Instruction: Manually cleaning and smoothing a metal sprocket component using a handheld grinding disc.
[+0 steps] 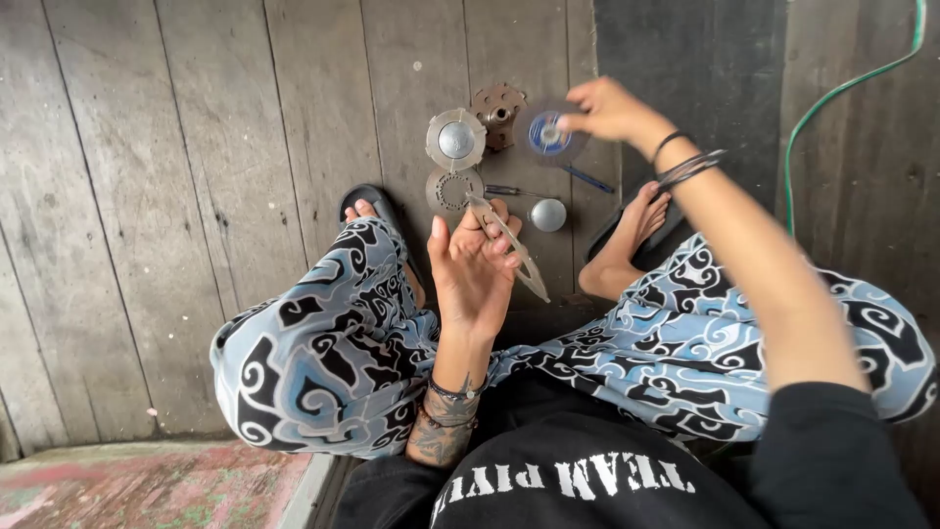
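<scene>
My left hand [474, 266] is raised palm-up between my knees, fingers closed on a thin flat metal piece [511, 245] with a pointed end. My right hand [609, 108] reaches forward to the wooden floor and touches a round disc with a blue centre [548, 134], which looks blurred. Beside that disc lie a rusty toothed plate [497, 103], a grey round plate with a domed middle [455, 139], a ring-shaped plate [452, 190] and a small metal dome cap [547, 215].
I sit with both feet in dark sandals [366, 201] on grey floor planks [196, 196]. A small screwdriver [507, 190] and a blue-handled tool [588, 178] lie among the parts. A green hose [832, 93] runs at the right. A painted step [147, 485] is at lower left.
</scene>
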